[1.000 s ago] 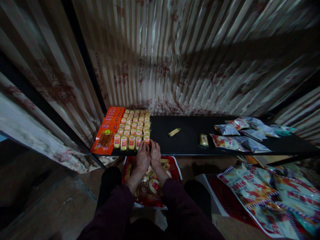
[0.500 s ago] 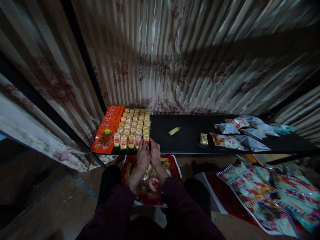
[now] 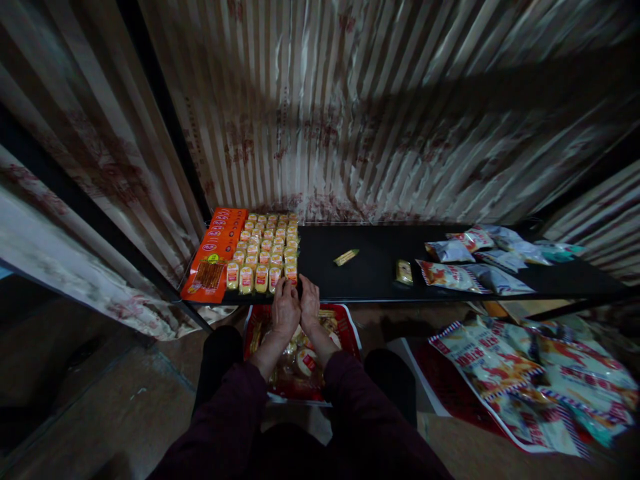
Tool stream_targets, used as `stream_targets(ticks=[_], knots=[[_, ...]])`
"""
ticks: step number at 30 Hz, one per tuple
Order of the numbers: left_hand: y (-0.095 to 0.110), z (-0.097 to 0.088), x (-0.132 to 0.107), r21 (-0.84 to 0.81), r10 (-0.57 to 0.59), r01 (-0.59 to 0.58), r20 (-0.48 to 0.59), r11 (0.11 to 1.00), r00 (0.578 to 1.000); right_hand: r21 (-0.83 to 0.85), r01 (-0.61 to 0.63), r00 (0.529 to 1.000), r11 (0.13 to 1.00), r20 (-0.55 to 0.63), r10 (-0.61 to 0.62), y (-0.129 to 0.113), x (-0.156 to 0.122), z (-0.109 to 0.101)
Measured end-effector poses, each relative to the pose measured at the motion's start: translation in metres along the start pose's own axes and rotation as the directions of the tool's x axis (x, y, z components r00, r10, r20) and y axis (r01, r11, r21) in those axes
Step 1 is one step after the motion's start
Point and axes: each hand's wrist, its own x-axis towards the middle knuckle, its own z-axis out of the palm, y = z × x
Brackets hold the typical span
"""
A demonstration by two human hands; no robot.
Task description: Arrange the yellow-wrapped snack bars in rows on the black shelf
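Left hand (image 3: pixel 286 315) and right hand (image 3: pixel 309 309) side by side at front edge of shelf (image 3: pixel 360 283), by front-right corner of cakes (image 3: pixel 261 278); cannot tell whether gripping. Cakes in rows, right of orange bag (image 3: pixel 214 248).

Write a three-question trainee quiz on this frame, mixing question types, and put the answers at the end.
1. Multiple choice: On the black shelf, what lies just left of the rows of wrapped cakes?
A) a glass bottle
B) an orange packet
C) a metal bowl

2. True or false: The left hand and right hand are close together at the shelf's front edge.

3. Fill the gap: The tray seen below the hands has a white rim, a ____ inside and wrapped snacks in it.

Key: 1. B; 2. True; 3. red
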Motion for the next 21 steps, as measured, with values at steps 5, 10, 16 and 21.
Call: stream_targets(ticks=[5,10,16,21], knots=[[-0.002,0.001,-0.002,-0.053,-0.022,0.022,-0.005,0.998,1.0,0.037,-0.016,1.0,0.999,-0.002,0.016,0.001,-0.004,-0.002],[-0.001,0.0,-0.005,-0.078,-0.022,0.023,0.01,0.997,1.0,0.073,0.036,0.999,0.997,0.003,-0.037,0.002,-0.008,-0.005],[0.003,-0.007,-0.018,-0.013,0.0,0.001,0.066,1.0,0.998,0.125,0.033,0.999,0.992,-0.026,-0.03,0.01,-0.025,-0.005],[0.002,-0.006,-0.036,0.066,-0.002,-0.01,0.176,0.998,0.984,0.109,0.036,0.999,0.993,-0.006,-0.036,0.017,-0.046,-0.009]])
